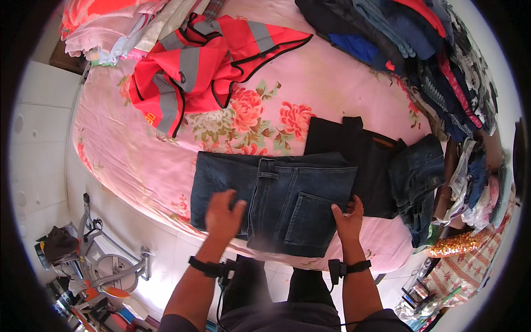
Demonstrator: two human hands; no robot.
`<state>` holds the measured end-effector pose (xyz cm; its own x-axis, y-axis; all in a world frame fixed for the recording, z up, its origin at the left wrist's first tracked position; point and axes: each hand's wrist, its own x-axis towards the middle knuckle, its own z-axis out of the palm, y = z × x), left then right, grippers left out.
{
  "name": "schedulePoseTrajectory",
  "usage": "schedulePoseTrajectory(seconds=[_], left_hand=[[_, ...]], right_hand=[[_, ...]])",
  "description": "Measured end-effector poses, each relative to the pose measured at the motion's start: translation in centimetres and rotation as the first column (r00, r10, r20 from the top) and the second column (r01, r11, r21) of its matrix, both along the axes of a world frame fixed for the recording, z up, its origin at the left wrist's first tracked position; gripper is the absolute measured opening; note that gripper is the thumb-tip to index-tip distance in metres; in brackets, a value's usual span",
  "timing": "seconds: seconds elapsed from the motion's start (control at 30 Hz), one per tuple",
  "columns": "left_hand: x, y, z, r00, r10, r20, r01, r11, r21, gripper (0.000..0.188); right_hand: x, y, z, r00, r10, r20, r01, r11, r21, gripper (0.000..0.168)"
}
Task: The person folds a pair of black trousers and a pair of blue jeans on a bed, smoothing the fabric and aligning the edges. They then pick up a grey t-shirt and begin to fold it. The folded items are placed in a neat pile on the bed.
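Folded dark blue jeans [274, 207] lie on a pink floral bedspread [137, 166] in front of me, a back pocket and a belt loop facing up. My left hand [225, 213] is over their left part, fingers apart; whether it touches the denim I cannot tell. At their right edge is my right hand [348, 216], thumb over the denim near the pocket and fingers bent at the side; a firm grip is not plain. Black folded trousers [373, 182] lie partly under the jeans, with another dark denim garment [419, 178] on their right.
A red safety vest [199, 66] with grey bands lies crumpled at the upper left. Clothes are piled at the top left [103, 33] and top right [381, 29]. An exercise machine [112, 261] stands on the floor at the lower left. Clothes and bags [477, 191] line the right side.
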<state>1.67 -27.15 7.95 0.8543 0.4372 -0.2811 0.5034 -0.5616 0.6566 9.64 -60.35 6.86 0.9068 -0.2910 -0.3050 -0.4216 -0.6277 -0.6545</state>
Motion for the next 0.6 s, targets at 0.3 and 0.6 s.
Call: schedulePoseTrajectory(seconds=[0.3,0.6], left_hand=[[-1.4,11.5,-0.9,0.920,0.250,-0.303,-0.329,0.912,-0.246,0.046],[0.2,8.5,9.5,0.954,0.170,-0.249,-0.293,0.718,-0.631,0.029]], right_hand=[[-3.9,11.4,5.7,0.420,0.907,-0.023,-0.904,0.415,-0.105,0.061],[-5.7,10.1,2.2,0.367,0.925,-0.095,-0.930,0.363,-0.052,0.065]])
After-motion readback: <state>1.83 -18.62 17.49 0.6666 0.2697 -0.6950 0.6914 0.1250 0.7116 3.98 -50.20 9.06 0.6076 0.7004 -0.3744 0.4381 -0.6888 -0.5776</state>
